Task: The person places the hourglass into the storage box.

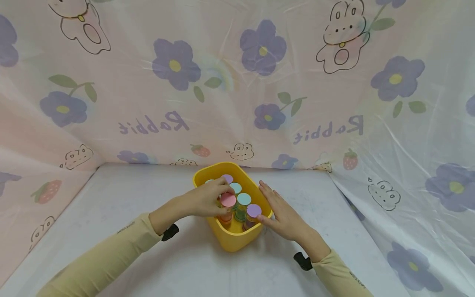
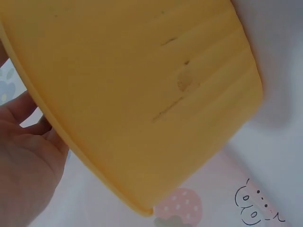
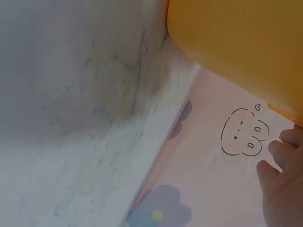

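The yellow tub [image 1: 231,241] sits mid-table, packed with small capped jars. The left hand [image 1: 208,201] curls its fingers round the pink-capped jar [image 1: 228,201] at the cap — likely light, rigid and smooth, best pinched at the lid's rim. The right hand [image 1: 280,212] lies flat, fingers straight, steadying the tub's wall.
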Motion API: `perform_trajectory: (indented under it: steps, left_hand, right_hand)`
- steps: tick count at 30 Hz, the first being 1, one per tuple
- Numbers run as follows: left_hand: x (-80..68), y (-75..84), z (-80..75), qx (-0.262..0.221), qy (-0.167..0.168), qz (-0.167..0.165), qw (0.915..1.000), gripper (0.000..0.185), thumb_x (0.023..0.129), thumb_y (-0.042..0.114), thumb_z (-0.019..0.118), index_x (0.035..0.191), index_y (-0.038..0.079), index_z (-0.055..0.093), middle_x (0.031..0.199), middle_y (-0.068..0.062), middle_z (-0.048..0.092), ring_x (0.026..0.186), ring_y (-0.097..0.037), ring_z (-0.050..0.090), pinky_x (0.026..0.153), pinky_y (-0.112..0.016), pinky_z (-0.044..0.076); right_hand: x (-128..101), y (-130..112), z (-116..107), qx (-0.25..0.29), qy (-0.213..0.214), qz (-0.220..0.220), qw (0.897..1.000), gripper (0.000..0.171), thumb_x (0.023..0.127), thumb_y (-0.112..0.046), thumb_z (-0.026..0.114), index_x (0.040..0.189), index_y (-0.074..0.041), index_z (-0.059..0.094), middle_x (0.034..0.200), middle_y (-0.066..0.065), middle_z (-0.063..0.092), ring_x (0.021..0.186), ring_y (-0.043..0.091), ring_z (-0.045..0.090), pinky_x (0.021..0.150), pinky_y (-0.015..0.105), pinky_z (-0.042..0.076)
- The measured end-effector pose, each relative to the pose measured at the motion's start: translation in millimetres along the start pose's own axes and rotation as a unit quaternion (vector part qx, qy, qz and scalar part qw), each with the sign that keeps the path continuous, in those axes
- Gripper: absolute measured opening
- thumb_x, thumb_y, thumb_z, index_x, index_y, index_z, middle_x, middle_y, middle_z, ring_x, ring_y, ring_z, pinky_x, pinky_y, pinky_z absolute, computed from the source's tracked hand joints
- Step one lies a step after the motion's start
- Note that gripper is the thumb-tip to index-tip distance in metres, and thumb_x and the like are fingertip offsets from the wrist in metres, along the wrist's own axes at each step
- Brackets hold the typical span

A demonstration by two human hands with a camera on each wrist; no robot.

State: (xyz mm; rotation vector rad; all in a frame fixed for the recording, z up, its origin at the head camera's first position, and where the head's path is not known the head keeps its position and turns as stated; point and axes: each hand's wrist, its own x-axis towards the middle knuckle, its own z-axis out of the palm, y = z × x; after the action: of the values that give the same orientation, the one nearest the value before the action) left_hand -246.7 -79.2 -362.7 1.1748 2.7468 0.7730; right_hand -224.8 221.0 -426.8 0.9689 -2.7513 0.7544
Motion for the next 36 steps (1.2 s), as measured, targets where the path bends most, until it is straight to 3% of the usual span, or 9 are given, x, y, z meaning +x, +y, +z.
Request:
perform_trajectory:
  steps: [11,19,25,36]
  left_hand:
    - [11.2,-6.9,1.6,0.04,-0.021,0.025,0.9987,0.036,0.084,0.015,0.084,0.118,0.008,0.076,0.108,-0.001,0.068,0.095,-0.018,0.057,0.085,-0.03,0.053]
    - [18.9,-7.8,2.6,0.063,-0.039,0.033,0.9967,0.034,0.083,0.016,0.086,0.115,0.008,0.078,0.114,-0.003,0.074,0.108,-0.022,0.061,0.097,-0.038,0.053]
    - [22.1,-7.5,3.4,0.064,-0.061,0.019,0.9959,0.035,0.084,0.019,0.088,0.117,0.01,0.078,0.113,0.0,0.075,0.11,-0.022,0.059,0.098,-0.037,0.053]
    - [23.5,-5.3,2.9,0.076,-0.072,-0.001,0.9945,0.035,0.084,0.02,0.089,0.118,0.014,0.079,0.113,0.003,0.075,0.108,-0.02,0.057,0.093,-0.035,0.054]
  right_hand:
    - [0.7,1.6,0.1,-0.002,0.005,-0.01,1.0,0.085,0.101,-0.044,0.062,0.165,-0.004,0.021,0.174,0.005,0.017,0.159,0.027,0.019,0.126,0.058,0.018]
    - [0.5,2.4,0.1,0.0,0.006,-0.013,1.0,0.085,0.102,-0.044,0.062,0.165,-0.005,0.021,0.174,0.005,0.017,0.159,0.026,0.019,0.128,0.052,0.015]
    - [0.7,2.9,-0.2,0.0,0.008,-0.019,1.0,0.085,0.102,-0.044,0.061,0.165,-0.005,0.02,0.174,0.006,0.017,0.159,0.027,0.019,0.128,0.054,0.016]
    - [0.7,1.9,0.0,-0.001,0.007,-0.015,1.0,0.085,0.102,-0.044,0.062,0.165,-0.004,0.021,0.174,0.006,0.017,0.159,0.027,0.019,0.126,0.057,0.018]
